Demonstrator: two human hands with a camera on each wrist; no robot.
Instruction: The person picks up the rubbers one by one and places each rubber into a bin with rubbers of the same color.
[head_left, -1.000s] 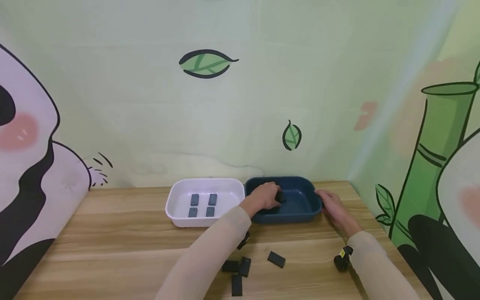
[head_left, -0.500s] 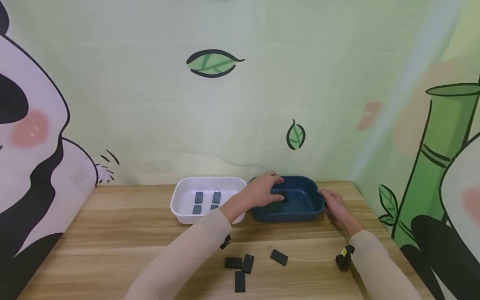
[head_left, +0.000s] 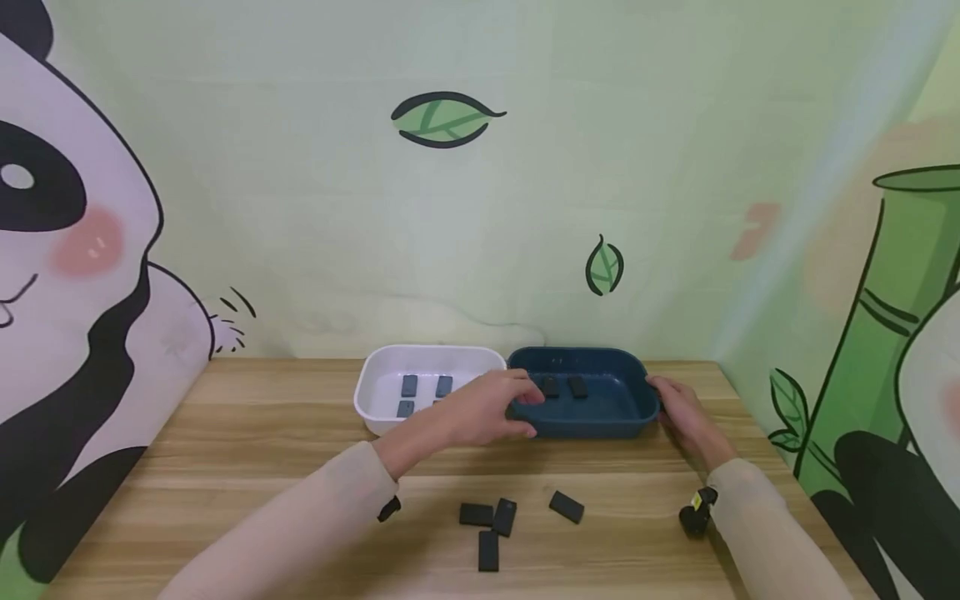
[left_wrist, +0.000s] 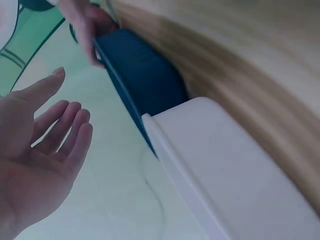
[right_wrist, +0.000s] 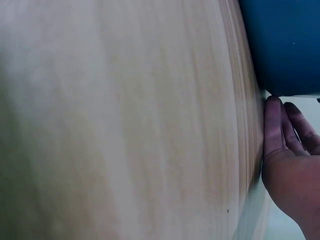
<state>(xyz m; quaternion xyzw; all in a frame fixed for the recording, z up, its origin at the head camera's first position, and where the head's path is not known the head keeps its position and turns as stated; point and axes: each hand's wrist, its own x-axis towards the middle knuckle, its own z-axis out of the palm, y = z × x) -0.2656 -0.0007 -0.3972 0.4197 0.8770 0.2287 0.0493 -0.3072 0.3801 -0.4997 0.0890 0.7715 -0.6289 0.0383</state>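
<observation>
A dark blue tray (head_left: 600, 421) stands at the back of the wooden table (head_left: 225, 467), touching a white tray (head_left: 375, 392) on its left. Two black blocks (head_left: 564, 386) lie in the blue tray, and several lie in the white one. My left hand (head_left: 517, 408) hovers at the near edge where the trays meet. The left wrist view shows the left hand (left_wrist: 50, 130) empty with straight fingers, beside the blue tray (left_wrist: 145, 75) and white tray (left_wrist: 225, 165). My right hand (head_left: 667, 396) rests with straight fingers against the blue tray's right end. In the right wrist view the right hand (right_wrist: 287, 140) touches the blue tray (right_wrist: 285, 45).
Several loose black blocks (head_left: 491, 521) lie on the near middle of the table, one more (head_left: 566, 506) to their right. A wall painted with pandas and bamboo closes the back and the right side right behind the trays.
My left hand has let go of the block it held in the blue tray and drawn back to the tray's near left edge. The right hand has stayed at the tray's right end.
</observation>
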